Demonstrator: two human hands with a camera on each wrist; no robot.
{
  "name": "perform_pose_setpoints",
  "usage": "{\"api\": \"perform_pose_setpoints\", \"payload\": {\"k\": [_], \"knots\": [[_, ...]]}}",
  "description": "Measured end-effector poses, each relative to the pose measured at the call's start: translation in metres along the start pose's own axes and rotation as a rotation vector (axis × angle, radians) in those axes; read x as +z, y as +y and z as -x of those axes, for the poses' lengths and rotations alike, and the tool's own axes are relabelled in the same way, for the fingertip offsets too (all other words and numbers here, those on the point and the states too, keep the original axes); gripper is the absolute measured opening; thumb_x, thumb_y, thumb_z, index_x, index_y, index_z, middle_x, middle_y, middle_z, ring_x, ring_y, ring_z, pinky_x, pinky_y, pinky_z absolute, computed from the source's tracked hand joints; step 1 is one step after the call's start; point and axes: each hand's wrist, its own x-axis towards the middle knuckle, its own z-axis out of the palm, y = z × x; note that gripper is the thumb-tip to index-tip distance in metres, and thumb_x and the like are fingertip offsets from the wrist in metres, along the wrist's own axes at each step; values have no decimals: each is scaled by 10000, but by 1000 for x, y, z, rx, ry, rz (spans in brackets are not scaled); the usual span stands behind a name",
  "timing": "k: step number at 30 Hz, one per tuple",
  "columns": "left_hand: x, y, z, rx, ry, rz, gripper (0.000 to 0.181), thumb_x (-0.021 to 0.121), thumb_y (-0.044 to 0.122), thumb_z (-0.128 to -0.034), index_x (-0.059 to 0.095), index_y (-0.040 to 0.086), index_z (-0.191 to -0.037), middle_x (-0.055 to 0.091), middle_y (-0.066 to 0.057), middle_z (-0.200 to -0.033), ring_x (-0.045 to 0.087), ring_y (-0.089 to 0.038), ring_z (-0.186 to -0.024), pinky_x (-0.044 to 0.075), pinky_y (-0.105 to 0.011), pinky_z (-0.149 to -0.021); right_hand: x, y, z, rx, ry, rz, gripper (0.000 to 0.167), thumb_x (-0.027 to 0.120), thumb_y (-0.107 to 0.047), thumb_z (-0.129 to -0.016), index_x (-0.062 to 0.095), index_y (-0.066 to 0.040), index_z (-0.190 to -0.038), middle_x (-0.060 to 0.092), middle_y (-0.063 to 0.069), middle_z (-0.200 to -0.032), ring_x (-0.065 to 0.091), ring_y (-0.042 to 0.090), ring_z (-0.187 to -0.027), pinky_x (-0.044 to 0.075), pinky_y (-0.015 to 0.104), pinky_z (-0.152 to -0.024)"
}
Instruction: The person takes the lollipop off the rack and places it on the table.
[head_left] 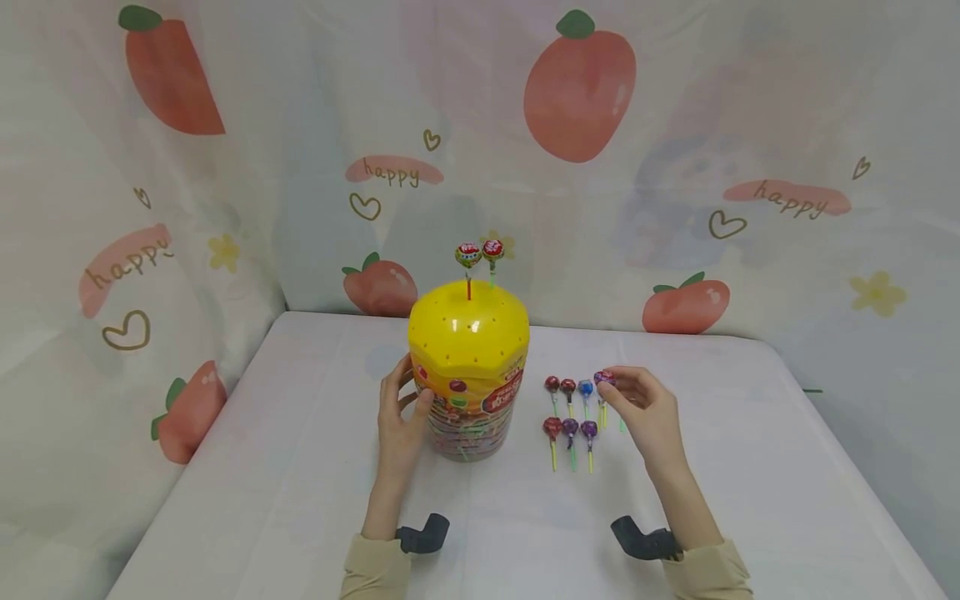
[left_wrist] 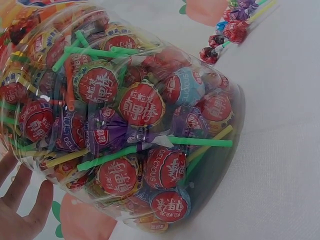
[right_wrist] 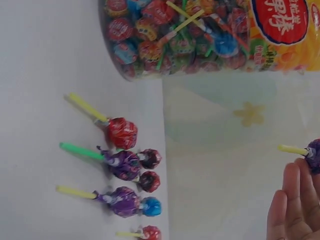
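Note:
A clear plastic jar of lollipops with a perforated yellow lid stands upright on the table. My left hand holds its left side, thumb at the front and fingers round the side; the left wrist view shows these fingers against the clear wall. Two lollipops stand upright in the lid by their sticks. Right of the jar, my right hand pinches a purple lollipop by its wrapped head, yellow stick pointing down. Beneath it lie lollipops in two rows, including a red one and a blue one.
The white table meets a printed cloth backdrop behind the jar. More lollipops in the back row are partly hidden by my right hand; a green stick shows there.

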Motion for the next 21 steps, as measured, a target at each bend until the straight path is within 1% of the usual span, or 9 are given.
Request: {"api": "perform_pose_setpoints", "payload": {"k": [4, 6, 7, 10, 13, 15, 19, 21], "knots": [[0, 0, 0, -1, 2, 3, 562, 585, 232, -947, 368, 276, -1463, 429, -44, -1415, 402, -217, -1315, 402, -513, -1056, -2, 12, 0, 43, -6, 58, 334, 663, -287, -906, 632, -88, -1173, 616, -243, -869, 592, -58, -821, 477, 115, -751], [0, 0, 0, 0, 0, 3, 563, 585, 230, -947, 368, 279, -1463, 430, -40, -1416, 402, -214, -1316, 404, -511, -1056, -4, 17, 1, 65, -13, 95, 342, 663, -300, -906, 635, -85, -1171, 611, -233, -874, 574, -65, -823, 467, 144, -751], [0, 0, 0, 1, -1, 3, 565, 586, 223, -946, 368, 279, -1463, 430, -39, -1416, 403, -212, -1315, 406, -511, -1054, -5, 20, 0, 74, -18, 113, 344, 664, -299, -905, 637, -80, -1169, 609, -215, -872, 566, -64, -818, 464, 163, -749], [0, -1, -1, 7, -4, 5, 568, 585, 196, -944, 368, 276, -1463, 429, -37, -1418, 405, -204, -1313, 411, -512, -1051, -6, 27, 0, 105, -29, 171, 355, 669, -298, -901, 640, -65, -1168, 621, -108, -898, 531, -40, -814, 437, 214, -738], [0, -1, -1, 14, -5, 12, 571, 583, 163, -942, 370, 260, -1463, 428, -39, -1419, 407, -204, -1311, 412, -521, -1048, -7, 33, -1, 155, -54, 229, 386, 658, -316, -906, 628, -56, -1191, 635, 29, -960, 529, 24, -841, 428, 233, -743], [0, -2, -1, 23, -4, 19, 574, 582, 138, -939, 373, 239, -1464, 428, -49, -1421, 407, -216, -1311, 410, -536, -1045, -8, 37, -2, 193, -72, 258, 402, 646, -326, -913, 615, -56, -1209, 636, 88, -1016, 545, 87, -889, 427, 232, -748], [1, -2, -2, 42, 3, 25, 576, 581, 111, -935, 376, 205, -1465, 433, -64, -1414, 415, -242, -1301, 413, -565, -1030, -9, 45, -3, 246, -106, 297, 415, 631, -330, -921, 599, -47, -1222, 645, 141, -1074, 590, 205, -977, 452, 201, -733], [1, -3, -2, 44, 5, 19, 572, 581, 125, -939, 374, 203, -1466, 435, -64, -1410, 419, -241, -1297, 418, -564, -1026, -9, 48, -3, 252, -116, 314, 417, 636, -320, -916, 599, -28, -1213, 653, 157, -1062, 604, 228, -973, 457, 196, -705]]}}
